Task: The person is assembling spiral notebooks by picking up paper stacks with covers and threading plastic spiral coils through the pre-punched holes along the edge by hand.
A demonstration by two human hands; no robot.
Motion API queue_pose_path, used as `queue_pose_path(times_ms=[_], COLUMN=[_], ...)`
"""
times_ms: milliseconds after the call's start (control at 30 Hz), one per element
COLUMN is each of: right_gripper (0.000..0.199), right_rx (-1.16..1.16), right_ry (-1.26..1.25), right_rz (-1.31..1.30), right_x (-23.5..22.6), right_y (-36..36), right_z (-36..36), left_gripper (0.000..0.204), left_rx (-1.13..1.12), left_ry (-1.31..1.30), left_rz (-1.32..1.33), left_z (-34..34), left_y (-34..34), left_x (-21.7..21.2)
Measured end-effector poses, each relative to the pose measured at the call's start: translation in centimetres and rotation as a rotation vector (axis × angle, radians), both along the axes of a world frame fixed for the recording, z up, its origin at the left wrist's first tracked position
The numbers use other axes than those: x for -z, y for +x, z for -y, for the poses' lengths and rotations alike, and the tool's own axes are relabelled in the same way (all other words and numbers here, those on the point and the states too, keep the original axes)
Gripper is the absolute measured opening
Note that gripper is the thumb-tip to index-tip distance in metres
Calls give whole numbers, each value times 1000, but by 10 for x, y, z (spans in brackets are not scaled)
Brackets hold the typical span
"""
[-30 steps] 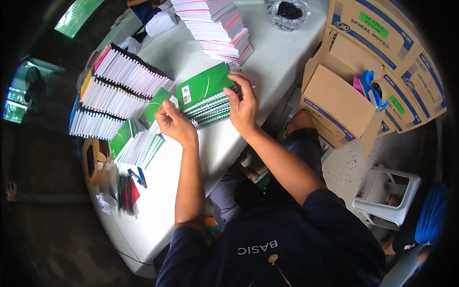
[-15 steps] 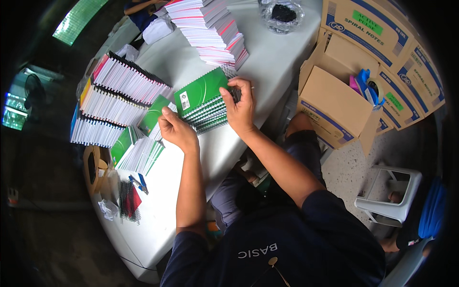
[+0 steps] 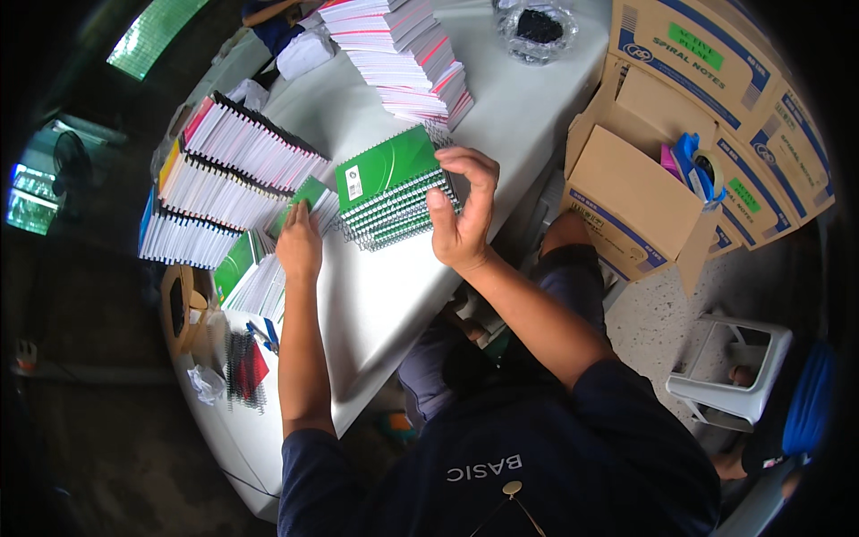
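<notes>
Head view: long white plastic table (image 3: 394,295) carries a stack of green-covered spiral-bound notebooks (image 3: 394,183) at its centre. Behind it lies a fanned pile of white loose pads (image 3: 403,54). My right hand (image 3: 461,215) cups the stack's right edge, fingers curled loosely. My left hand (image 3: 300,246) presses flat, fingers released, on another green notebook (image 3: 309,197).

- Cardboard boxes (image 3: 716,98) stacked at right, one open (image 3: 626,192) w/ blue tape dispenser (image 3: 696,166) on top.
- Tall pile of white notebooks (image 3: 403,54) at table's far end.
- Clear dish (image 3: 537,31) w/ dark bits beside it.
- White plastic stool (image 3: 734,371) on floor, lower right.
- Roll of tape (image 3: 179,309) near table's left edge.
</notes>
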State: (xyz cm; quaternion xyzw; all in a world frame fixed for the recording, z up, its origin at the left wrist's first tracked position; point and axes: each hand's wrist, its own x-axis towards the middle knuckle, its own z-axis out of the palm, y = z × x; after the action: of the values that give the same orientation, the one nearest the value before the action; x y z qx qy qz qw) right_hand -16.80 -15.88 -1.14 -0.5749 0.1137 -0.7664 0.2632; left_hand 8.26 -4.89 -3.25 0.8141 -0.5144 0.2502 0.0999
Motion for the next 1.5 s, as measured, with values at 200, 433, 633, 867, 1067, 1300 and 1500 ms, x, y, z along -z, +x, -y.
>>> queue_pose_path(times_ms=[200, 433, 633, 867, 1067, 1300, 1500], right_gripper=[14, 12, 13, 60, 27, 28, 28], right_rx=[-469, -825, -1005, -1726, -1475, -1319, -1336], right_ry=[121, 202, 313, 1232, 598, 355, 333], right_rz=[2, -160, -209, 12, -390, -684, -712], right_x=[-15, -23, -23, -41, -6, 67, 56], right_y=[0, 4, -3, -13, 17, 52, 52], right_z=[-38, -71, -75, -47, -56, -58, -64], left_gripper=[21, 27, 25, 20, 50, 37, 31], left_rx=[-35, -136, -144, 406, 264, -8, -26], left_ry=[-435, 60, -62, -310, -349, -635, -207], left_rz=[-173, -232, -162, 95, -238, -1419, -677], left_z=[-16, 9, -3, -75, -122, -126, -145], left_y=[-16, -23, 14, -125, -139, -111, -96], left_x=[-38, -37, -40, -95, -66, 9, 16])
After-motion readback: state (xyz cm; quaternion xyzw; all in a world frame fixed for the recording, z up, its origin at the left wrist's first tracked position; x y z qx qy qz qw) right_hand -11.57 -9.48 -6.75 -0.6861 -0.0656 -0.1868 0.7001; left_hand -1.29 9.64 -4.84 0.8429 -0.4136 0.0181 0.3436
